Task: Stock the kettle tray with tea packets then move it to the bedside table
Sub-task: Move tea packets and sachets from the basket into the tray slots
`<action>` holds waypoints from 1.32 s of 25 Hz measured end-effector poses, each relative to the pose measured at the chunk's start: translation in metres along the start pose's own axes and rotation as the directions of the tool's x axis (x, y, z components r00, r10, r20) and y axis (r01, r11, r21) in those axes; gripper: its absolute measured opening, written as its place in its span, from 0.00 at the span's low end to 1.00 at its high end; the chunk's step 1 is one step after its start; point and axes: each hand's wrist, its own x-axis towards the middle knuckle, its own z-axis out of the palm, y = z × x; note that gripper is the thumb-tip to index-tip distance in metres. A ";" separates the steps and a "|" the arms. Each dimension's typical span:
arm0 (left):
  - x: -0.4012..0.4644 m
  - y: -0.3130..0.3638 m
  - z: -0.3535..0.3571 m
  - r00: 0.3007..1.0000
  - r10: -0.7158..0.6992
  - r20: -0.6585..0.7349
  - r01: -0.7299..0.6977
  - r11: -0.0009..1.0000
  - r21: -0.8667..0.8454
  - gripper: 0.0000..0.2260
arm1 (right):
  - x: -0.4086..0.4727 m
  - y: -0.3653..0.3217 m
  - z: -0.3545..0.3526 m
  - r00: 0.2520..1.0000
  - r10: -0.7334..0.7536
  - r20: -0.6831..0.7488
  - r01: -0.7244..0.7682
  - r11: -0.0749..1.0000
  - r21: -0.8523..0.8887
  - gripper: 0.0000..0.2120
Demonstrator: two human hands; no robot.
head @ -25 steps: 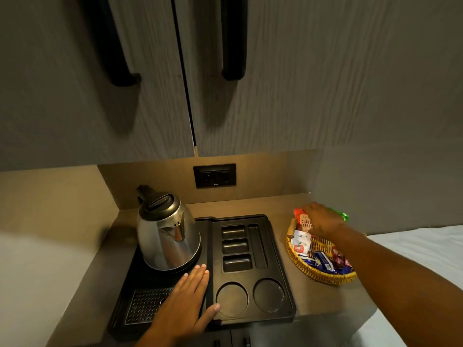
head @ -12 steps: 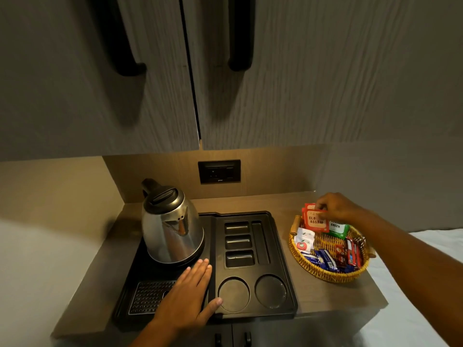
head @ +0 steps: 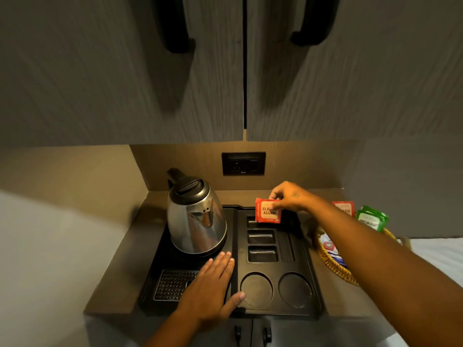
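Observation:
A black kettle tray (head: pixel 310 279) lies on a small counter, with a steel kettle (head: pixel 194 219) on its left half. Its right half has three rectangular slots, a long slot and two round cup wells. My right hand (head: pixel 290 197) pinches a red tea packet (head: pixel 267 211) marked Classic Assam, held just above the farthest rectangular slot. My left hand (head: pixel 213 284) rests flat on the tray in front of the kettle, fingers spread, holding nothing. A woven basket (head: pixel 333 266) to the right holds another red packet (head: pixel 344 207), green packets (head: pixel 372 217) and several other sachets.
Two cupboard doors with black handles (head: pixel 175 23) hang close above the counter. A black wall socket (head: pixel 243 163) sits behind the tray. A perforated drip grate (head: pixel 172 284) fills the tray's front left corner. White bedding (head: pixel 438 256) lies to the right of the counter.
My right hand lifted the red Assam packet out of the basket and carried it left, over the tray's far slot. The left hand stayed on the tray.

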 end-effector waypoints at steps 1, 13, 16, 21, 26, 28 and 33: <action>0.000 0.000 0.000 1.000 0.000 0.002 0.000 1.000 -0.010 0.39 | 0.011 -0.001 0.010 1.000 0.015 -0.004 -0.015 1.000 0.010 0.04; -0.001 -0.004 0.001 1.000 0.004 -0.015 -0.004 0.999 -0.043 0.38 | 0.023 0.018 0.049 0.975 0.078 -0.210 -0.095 0.993 -0.072 0.31; 0.004 -0.005 0.004 1.000 0.003 -0.004 -0.003 1.000 -0.015 0.38 | -0.020 0.063 0.016 0.841 0.032 -0.540 -0.120 0.984 -0.128 0.24; 0.006 -0.003 0.005 1.000 0.011 0.010 -0.011 1.000 0.005 0.40 | -0.105 0.172 -0.045 0.675 0.398 -0.621 -0.590 0.797 -0.130 0.21; 0.007 -0.004 0.007 1.000 0.006 0.003 -0.007 1.000 0.005 0.40 | -0.118 0.188 -0.033 0.708 0.486 -0.513 -0.657 0.719 -0.227 0.28; 0.006 -0.003 0.007 1.000 0.009 0.001 -0.009 1.000 0.011 0.40 | -0.118 0.188 -0.035 0.698 0.489 -0.524 -0.658 0.726 -0.200 0.25; 0.003 -0.002 0.004 0.999 0.013 -0.037 -0.012 1.000 0.023 0.40 | -0.122 0.181 -0.061 0.740 0.561 -0.371 -0.531 0.826 0.188 0.11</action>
